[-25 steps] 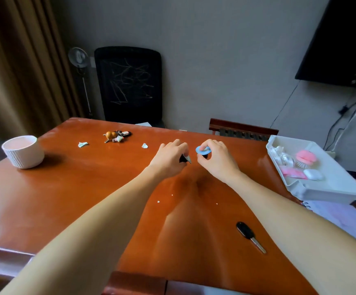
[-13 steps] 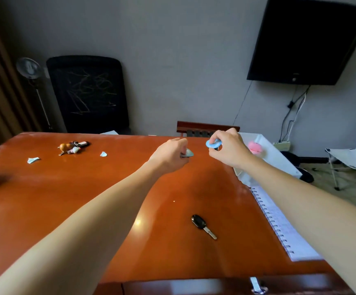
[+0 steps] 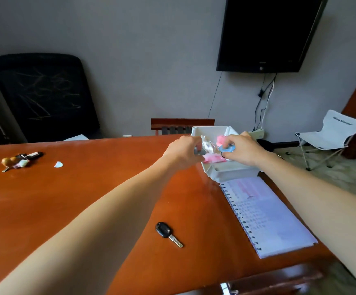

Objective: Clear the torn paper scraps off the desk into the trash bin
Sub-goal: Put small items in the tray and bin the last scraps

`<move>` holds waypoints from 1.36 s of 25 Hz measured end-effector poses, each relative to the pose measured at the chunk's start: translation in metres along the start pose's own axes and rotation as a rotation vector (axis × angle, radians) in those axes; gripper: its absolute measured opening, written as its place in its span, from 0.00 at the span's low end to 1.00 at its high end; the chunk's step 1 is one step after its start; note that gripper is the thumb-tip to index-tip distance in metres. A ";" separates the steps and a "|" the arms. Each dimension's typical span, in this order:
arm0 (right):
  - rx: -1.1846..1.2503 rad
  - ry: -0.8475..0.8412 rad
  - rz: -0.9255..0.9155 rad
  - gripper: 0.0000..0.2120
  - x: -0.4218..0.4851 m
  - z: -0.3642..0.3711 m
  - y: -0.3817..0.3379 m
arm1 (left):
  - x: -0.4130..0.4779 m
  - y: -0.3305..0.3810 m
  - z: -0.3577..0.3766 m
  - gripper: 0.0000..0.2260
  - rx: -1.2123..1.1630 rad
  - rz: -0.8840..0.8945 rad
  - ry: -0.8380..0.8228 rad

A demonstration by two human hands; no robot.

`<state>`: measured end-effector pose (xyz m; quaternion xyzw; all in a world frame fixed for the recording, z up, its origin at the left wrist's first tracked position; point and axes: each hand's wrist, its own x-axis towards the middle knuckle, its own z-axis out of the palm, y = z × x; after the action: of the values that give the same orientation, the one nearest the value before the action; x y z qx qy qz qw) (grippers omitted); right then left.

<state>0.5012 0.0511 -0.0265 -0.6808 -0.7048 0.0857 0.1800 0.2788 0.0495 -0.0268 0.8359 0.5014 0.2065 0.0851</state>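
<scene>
The left hand [image 3: 184,153] pinches a grey scrap [image 3: 200,152], the right hand [image 3: 244,150] a blue scrap [image 3: 227,148]; light, limp paper, I think, best taken by its edge.

Desk [image 3: 66,199]: glossy orange-brown wood. Far right, tray [image 3: 232,173]: white, pink bits [image 3: 214,159] inside. Over it: blue piece [image 3: 227,149], grey piece [image 3: 199,152]. Far left: pale bluish-white scrap [image 3: 58,164]; key bunch [image 3: 19,160] orange, black, white. Near centre: key [image 3: 168,234], black head, silver blade. Right: notebook [image 3: 268,216], white pages, faint pink and lilac print, black spiral. Behind: black chair [image 3: 43,96] with pale scribble marks, black TV [image 3: 266,33], grey wall [image 3: 151,50], white folding chair [image 3: 330,133].
</scene>
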 end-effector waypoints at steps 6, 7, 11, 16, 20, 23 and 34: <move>-0.019 -0.079 0.033 0.07 0.011 0.005 0.030 | 0.025 0.020 0.029 0.13 -0.052 0.002 -0.064; -0.033 -0.093 0.034 0.07 0.014 0.008 0.034 | 0.030 0.021 0.033 0.13 -0.047 0.002 -0.067; -0.084 -0.169 0.061 0.06 0.025 0.018 0.041 | 0.048 0.023 0.051 0.13 0.027 -0.015 -0.087; -0.084 -0.197 0.076 0.08 0.031 0.024 0.048 | 0.064 0.017 0.063 0.15 -0.058 -0.062 -0.185; -0.063 -0.210 0.084 0.08 0.033 0.028 0.052 | 0.077 0.021 0.061 0.17 -0.061 -0.041 -0.235; -0.077 -0.221 0.102 0.05 0.032 0.030 0.052 | 0.081 0.031 0.062 0.19 -0.011 -0.030 -0.287; -0.055 -0.124 0.021 0.08 0.025 0.034 0.053 | 0.087 0.035 0.076 0.20 0.048 -0.068 -0.374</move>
<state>0.5378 0.0834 -0.0736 -0.6861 -0.7097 0.1103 0.1163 0.3756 0.1133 -0.0605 0.8441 0.5095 0.0323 0.1638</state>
